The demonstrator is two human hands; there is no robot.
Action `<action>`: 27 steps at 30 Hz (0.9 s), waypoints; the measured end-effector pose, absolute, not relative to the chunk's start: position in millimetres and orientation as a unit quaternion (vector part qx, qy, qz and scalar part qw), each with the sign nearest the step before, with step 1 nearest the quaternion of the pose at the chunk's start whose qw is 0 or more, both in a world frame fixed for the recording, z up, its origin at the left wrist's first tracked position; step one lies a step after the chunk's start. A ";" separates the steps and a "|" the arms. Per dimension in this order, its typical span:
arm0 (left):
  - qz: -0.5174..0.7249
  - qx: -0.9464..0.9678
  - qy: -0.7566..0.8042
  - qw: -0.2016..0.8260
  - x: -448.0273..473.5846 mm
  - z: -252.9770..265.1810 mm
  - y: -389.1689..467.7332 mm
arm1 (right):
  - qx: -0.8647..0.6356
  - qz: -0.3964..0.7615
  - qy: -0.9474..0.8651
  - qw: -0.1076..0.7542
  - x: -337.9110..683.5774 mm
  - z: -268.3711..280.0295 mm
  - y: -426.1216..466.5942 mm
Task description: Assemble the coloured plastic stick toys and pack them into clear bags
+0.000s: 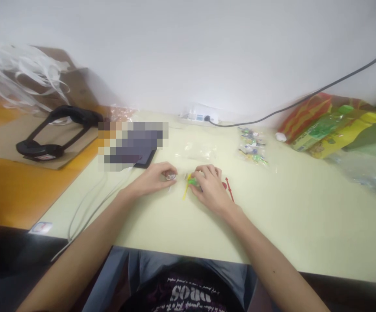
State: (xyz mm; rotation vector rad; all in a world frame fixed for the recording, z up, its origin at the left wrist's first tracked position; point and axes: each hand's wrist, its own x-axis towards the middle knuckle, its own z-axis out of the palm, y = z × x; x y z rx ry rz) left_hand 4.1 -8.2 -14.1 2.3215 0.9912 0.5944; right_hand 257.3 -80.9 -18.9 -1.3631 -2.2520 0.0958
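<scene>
My left hand rests on the table with thumb and fingers closed around a small whitish piece, whose kind I cannot make out. Just to the right, my right hand curls over small coloured plastic parts, its fingertips on a green plastic piece. A thin yellow stick lies beside those fingertips. On the far side of the right hand is a red notched plastic stick, with another red part partly hidden by the hand.
A clear plastic bag lies beyond my hands. Bags of small coloured parts are to its right. A dark tablet, partly pixelated, and white cables lie left. Bottles stand right; a power strip sits by the wall.
</scene>
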 end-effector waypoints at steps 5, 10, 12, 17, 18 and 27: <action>0.218 0.868 0.361 0.260 7.1 -14.8 -9.2 | -0.497 0.026 -0.831 0.249 260.6 -23.5 -77.6; 0.232 0.868 0.361 0.248 13.3 -7.2 -13.0 | -0.504 0.021 -0.827 0.247 262.5 -21.4 -77.4; 0.238 0.872 0.357 0.236 18.6 -3.3 -13.8 | -0.504 0.023 -0.825 0.254 262.5 -19.6 -78.2; 0.184 0.925 0.276 0.185 36.1 0.0 -3.2 | -0.499 0.020 -0.816 0.290 260.9 -14.4 -80.1; 0.169 0.932 0.263 0.185 38.6 0.1 0.5 | -0.496 0.020 -0.816 0.297 260.5 -13.6 -80.3; 0.308 0.854 0.325 0.266 25.1 -1.9 6.8 | -0.474 0.035 -0.829 0.293 253.7 -19.7 -79.8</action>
